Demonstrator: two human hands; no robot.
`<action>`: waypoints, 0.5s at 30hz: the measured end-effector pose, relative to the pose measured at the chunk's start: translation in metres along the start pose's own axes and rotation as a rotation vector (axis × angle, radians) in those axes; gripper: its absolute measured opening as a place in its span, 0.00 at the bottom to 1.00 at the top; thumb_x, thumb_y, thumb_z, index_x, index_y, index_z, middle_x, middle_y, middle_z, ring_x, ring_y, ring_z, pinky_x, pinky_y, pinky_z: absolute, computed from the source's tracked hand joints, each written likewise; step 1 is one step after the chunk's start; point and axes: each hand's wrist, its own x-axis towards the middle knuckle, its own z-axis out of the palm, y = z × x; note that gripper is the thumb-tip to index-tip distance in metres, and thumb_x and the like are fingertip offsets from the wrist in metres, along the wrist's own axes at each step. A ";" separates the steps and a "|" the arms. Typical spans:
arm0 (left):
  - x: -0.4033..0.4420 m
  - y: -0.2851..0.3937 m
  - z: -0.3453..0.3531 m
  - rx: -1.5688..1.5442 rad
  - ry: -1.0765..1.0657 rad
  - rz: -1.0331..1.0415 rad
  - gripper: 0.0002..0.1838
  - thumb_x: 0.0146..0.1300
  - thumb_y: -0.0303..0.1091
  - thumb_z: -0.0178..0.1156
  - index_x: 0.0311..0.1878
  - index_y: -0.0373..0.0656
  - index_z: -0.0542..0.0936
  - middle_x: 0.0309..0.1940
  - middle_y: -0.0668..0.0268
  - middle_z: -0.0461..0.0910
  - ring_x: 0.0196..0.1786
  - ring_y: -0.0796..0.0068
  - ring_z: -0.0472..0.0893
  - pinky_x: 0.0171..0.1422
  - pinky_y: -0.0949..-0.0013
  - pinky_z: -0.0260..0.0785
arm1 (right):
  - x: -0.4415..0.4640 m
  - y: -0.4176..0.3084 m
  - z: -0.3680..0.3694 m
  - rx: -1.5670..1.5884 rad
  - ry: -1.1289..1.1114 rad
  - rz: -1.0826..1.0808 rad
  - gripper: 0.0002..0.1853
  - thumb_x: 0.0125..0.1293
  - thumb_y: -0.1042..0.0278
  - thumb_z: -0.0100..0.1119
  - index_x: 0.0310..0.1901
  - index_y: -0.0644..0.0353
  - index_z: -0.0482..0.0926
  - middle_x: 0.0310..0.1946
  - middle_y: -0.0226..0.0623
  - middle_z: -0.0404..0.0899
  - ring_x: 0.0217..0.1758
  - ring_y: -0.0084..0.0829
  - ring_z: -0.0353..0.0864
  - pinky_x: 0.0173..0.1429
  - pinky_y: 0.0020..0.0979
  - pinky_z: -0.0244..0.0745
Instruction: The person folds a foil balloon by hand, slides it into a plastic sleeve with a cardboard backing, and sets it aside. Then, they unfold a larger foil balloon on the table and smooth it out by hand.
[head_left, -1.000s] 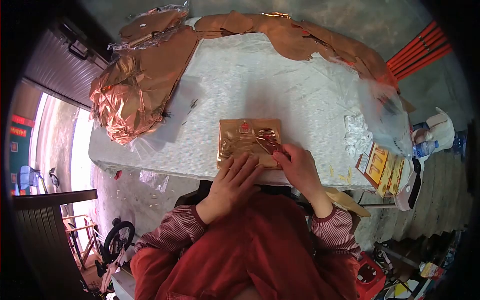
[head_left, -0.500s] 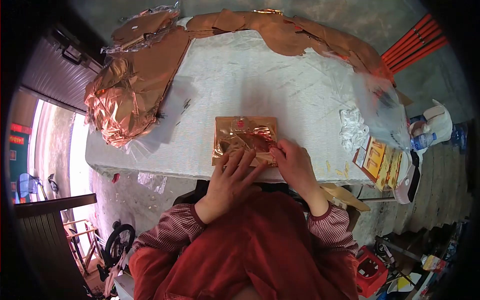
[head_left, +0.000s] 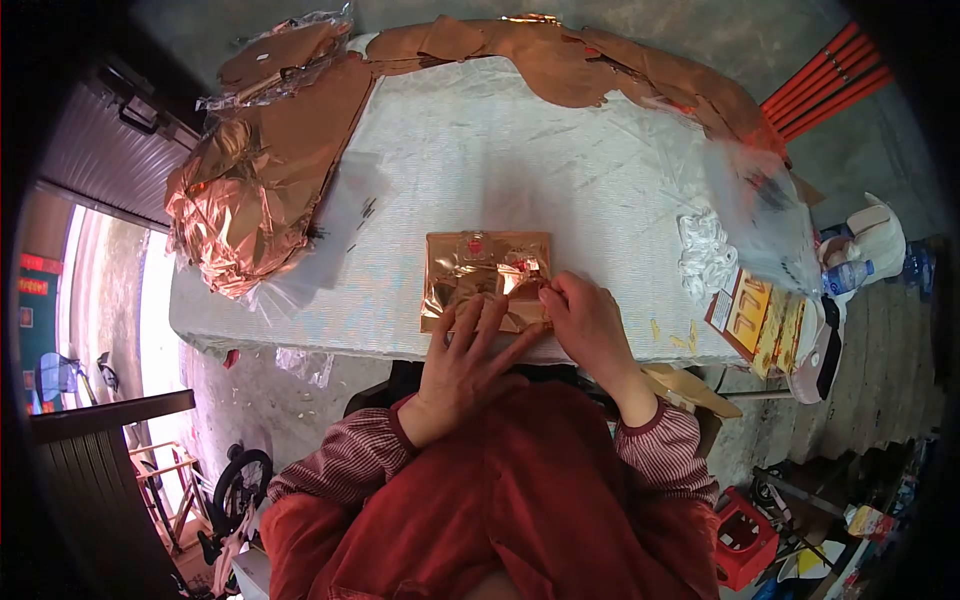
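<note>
At the far left of the white-covered surface [head_left: 430,150], crumpled coppery foil [head_left: 240,215] is spread over brown sheets [head_left: 335,115], and a clear plastic sheet [head_left: 350,200] is laid just beside them. Near the middle of the front edge, a shiny gold packet [head_left: 485,270], marked with a small red emblem on its far side, is set flat. Its near left part is covered by the left hand [head_left: 460,355], whose fingers are fanned out and rested on the packet, closed around nothing. At its near right edge, the packet is pinched between the thumb and bent forefinger of the right hand [head_left: 590,325]; exactly which layer is gripped cannot be told. Farther right, a white bundle [head_left: 703,255] is placed near a yellow printed pack [head_left: 760,320], beyond which a plastic bottle [head_left: 848,278] can be seen.
</note>
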 end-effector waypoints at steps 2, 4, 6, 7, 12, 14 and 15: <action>0.000 0.001 0.000 -0.004 -0.006 -0.006 0.46 0.47 0.62 0.65 0.72 0.73 0.61 0.71 0.58 0.59 0.69 0.54 0.63 0.69 0.47 0.56 | -0.001 0.000 0.000 0.001 0.026 -0.026 0.13 0.66 0.62 0.54 0.33 0.66 0.75 0.28 0.51 0.77 0.34 0.54 0.77 0.39 0.47 0.70; 0.001 0.001 -0.001 -0.006 -0.009 -0.020 0.46 0.46 0.62 0.65 0.72 0.74 0.61 0.71 0.58 0.59 0.69 0.54 0.63 0.69 0.47 0.56 | -0.002 0.000 -0.001 -0.005 0.005 0.008 0.12 0.66 0.63 0.54 0.34 0.66 0.75 0.28 0.50 0.77 0.34 0.54 0.77 0.38 0.47 0.70; 0.001 0.001 0.000 -0.010 -0.006 -0.017 0.46 0.46 0.63 0.65 0.72 0.74 0.61 0.71 0.58 0.59 0.69 0.54 0.63 0.69 0.47 0.56 | -0.003 -0.001 -0.001 -0.001 0.016 0.013 0.12 0.66 0.63 0.54 0.34 0.65 0.75 0.28 0.50 0.77 0.34 0.53 0.77 0.38 0.46 0.70; 0.001 0.001 0.000 -0.015 -0.003 -0.015 0.46 0.45 0.63 0.65 0.72 0.74 0.61 0.71 0.58 0.58 0.69 0.54 0.63 0.69 0.47 0.56 | -0.004 -0.001 -0.001 0.003 0.026 0.019 0.12 0.66 0.64 0.54 0.33 0.65 0.75 0.28 0.50 0.77 0.34 0.53 0.77 0.38 0.46 0.70; 0.001 0.001 -0.001 -0.021 -0.007 -0.013 0.47 0.44 0.63 0.65 0.72 0.74 0.61 0.72 0.58 0.58 0.69 0.53 0.63 0.69 0.46 0.57 | -0.015 0.001 0.000 0.035 0.077 0.010 0.08 0.66 0.67 0.55 0.37 0.64 0.76 0.29 0.48 0.78 0.34 0.52 0.77 0.38 0.45 0.70; 0.001 0.000 -0.001 -0.022 -0.006 -0.017 0.47 0.44 0.63 0.65 0.72 0.74 0.61 0.72 0.58 0.58 0.69 0.53 0.63 0.68 0.46 0.57 | -0.025 -0.001 -0.001 0.057 0.117 0.000 0.07 0.65 0.68 0.56 0.39 0.63 0.77 0.31 0.46 0.79 0.35 0.51 0.78 0.39 0.45 0.70; 0.001 0.000 -0.001 -0.018 -0.006 -0.009 0.46 0.45 0.64 0.64 0.72 0.73 0.62 0.72 0.57 0.58 0.69 0.53 0.63 0.68 0.46 0.57 | -0.034 -0.004 -0.002 -0.047 0.181 -0.159 0.09 0.64 0.69 0.57 0.44 0.63 0.77 0.36 0.46 0.79 0.42 0.50 0.78 0.46 0.45 0.71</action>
